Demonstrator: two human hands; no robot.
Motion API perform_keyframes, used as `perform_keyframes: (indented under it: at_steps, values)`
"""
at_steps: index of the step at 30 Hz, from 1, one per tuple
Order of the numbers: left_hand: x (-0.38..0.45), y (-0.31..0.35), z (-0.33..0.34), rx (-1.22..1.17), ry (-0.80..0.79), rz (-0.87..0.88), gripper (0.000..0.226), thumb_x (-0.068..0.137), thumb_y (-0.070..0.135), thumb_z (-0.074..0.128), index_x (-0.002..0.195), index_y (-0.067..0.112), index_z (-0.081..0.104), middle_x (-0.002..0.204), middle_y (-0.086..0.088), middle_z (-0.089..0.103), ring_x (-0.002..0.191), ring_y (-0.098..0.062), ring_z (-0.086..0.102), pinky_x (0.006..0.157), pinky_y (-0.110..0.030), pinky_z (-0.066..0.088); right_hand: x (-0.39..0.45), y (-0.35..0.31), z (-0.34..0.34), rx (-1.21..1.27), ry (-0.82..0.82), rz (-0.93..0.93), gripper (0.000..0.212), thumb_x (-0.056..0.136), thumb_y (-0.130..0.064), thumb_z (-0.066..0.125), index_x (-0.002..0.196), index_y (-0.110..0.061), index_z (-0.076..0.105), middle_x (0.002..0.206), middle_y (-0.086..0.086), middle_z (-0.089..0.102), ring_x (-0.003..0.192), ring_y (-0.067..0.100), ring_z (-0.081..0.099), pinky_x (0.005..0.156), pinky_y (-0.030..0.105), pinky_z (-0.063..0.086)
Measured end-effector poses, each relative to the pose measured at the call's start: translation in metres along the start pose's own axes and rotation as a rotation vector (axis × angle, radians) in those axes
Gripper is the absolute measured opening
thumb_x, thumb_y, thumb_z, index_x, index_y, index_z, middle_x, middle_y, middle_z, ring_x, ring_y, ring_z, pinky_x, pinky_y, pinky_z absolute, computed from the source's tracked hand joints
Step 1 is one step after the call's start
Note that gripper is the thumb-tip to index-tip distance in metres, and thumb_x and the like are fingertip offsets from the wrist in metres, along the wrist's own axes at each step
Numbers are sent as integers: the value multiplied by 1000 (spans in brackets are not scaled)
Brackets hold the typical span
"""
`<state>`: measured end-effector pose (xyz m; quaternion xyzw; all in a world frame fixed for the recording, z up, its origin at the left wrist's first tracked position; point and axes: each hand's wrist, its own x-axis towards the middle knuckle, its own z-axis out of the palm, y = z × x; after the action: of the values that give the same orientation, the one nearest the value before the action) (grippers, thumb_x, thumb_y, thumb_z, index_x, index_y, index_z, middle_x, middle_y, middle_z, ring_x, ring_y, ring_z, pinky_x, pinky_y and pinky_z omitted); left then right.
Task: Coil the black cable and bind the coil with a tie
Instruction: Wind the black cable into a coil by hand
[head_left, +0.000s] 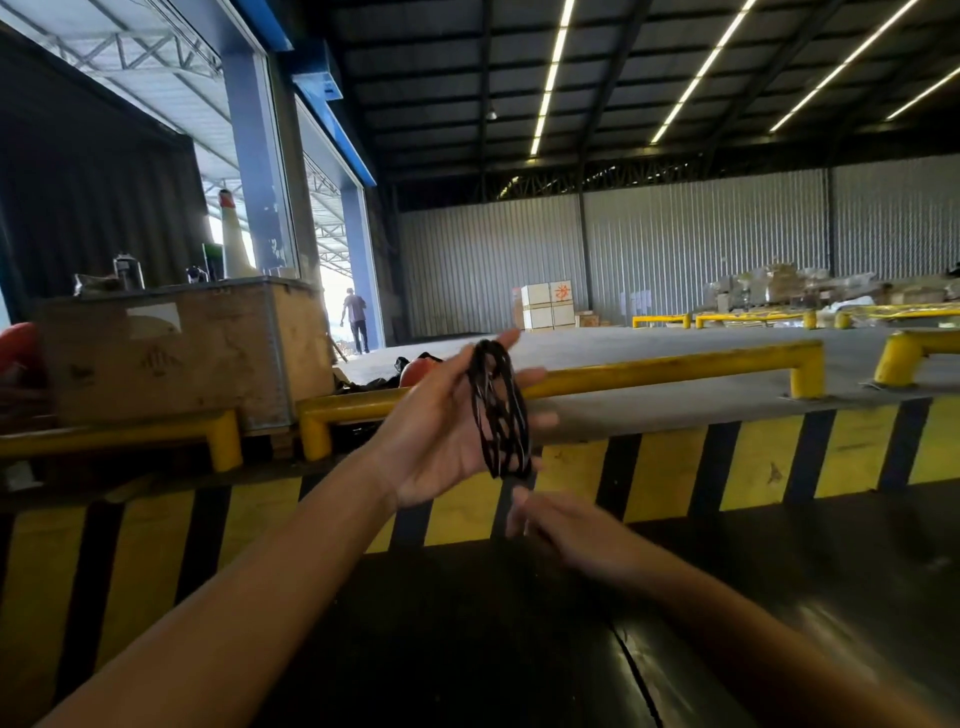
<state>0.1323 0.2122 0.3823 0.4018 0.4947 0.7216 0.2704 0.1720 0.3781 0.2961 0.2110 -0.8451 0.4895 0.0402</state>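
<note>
A: What is the left hand (441, 441) doing?

B: It is raised with the palm up and the fingers spread wide. The black cable (501, 410) is wound in many loops around these fingers, from near the fingertips down to the edge of the palm, so the coil sits on the hand itself.

A: Does the hand close on it?

B: No, the fingers stay straight and apart; the loops simply hang around them.

A: And the right hand (558, 525)?

B: It is just below the left hand, close under the lower end of the coil. It is blurred. The fingers seem drawn together, maybe pinching something thin, but I cannot tell whether it holds the cable end or nothing.

A: What is behind the hands?

B: A yellow rail (675, 364) and a ledge with yellow and black stripes (753, 457).
</note>
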Motion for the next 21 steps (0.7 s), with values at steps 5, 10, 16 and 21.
perform_keyframes:
  at_steps: [5, 10, 16, 21]
  values:
    - [8, 2, -14, 462, 346, 130, 35, 98, 44, 29, 125, 47, 51, 140, -3, 45, 119, -24, 50, 91, -49, 41, -9, -8, 13, -212, -269, 7, 25, 98, -36, 33, 88, -32, 56, 86, -11, 56, 82, 3, 55, 78, 25, 42]
    - [-5, -22, -30, 1160, 327, -162, 34, 97, 49, 32, 111, 30, 57, 102, -2, 60, 93, -19, 58, 86, -40, 45, -2, -29, -42, -550, 17, -219, 18, 94, -31, 45, 84, -27, 60, 76, -10, 55, 72, 2, 54, 65, 21, 38]
    - [-16, -39, -15, 577, -71, -559, 39, 94, 52, 31, 129, 46, 47, 135, 3, 48, 119, -26, 53, 90, -43, 45, 11, -22, -81, -489, 375, -308, 14, 84, -27, 63, 71, -21, 64, 63, -2, 60, 62, 14, 57, 57, 26, 41]
    - [-6, -17, 7, 105, -187, -270, 51, 93, 47, 34, 141, 30, 39, 139, -10, 50, 124, -39, 47, 95, -58, 44, 11, 7, -33, -298, 282, -248, 16, 92, -21, 48, 99, -16, 61, 97, 5, 64, 91, 16, 61, 81, 39, 52]
